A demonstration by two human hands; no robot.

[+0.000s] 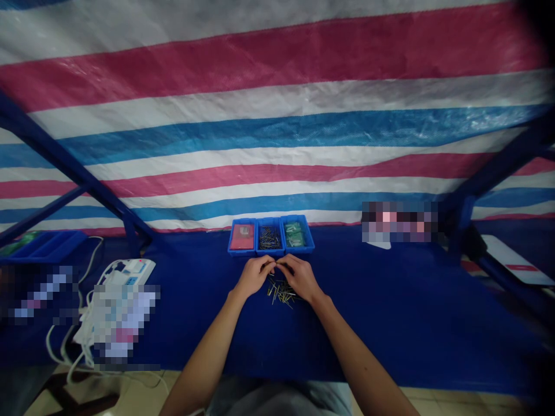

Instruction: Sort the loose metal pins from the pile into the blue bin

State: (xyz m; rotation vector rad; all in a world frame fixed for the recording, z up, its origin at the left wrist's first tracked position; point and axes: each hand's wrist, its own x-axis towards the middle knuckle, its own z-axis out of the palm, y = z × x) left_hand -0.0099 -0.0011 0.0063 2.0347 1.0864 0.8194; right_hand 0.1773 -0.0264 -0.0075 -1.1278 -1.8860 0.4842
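Observation:
My left hand (254, 275) and my right hand (300, 277) meet fingertip to fingertip just in front of three blue bins. Both are closed in a pinch, and whatever small thing lies between the fingers is too small to name. Right below them, a loose pile of thin metal pins or screws (282, 293), some brass-coloured, is spread on the blue table. The middle bin (270, 237) holds dark, thin metal pieces of a similar shape. In the left bin (241, 237) lies something red with a pale piece on it. Small green-and-white packets fill the right bin (296, 233).
A white power strip (134, 271) with tangled cables lies on the left of the blue table (390, 323). Farther left is another blue tray (54, 245). Blue frame bars (82, 179) slope down on both sides before a striped tarp (277, 133). Blurred-out items sit at the back right.

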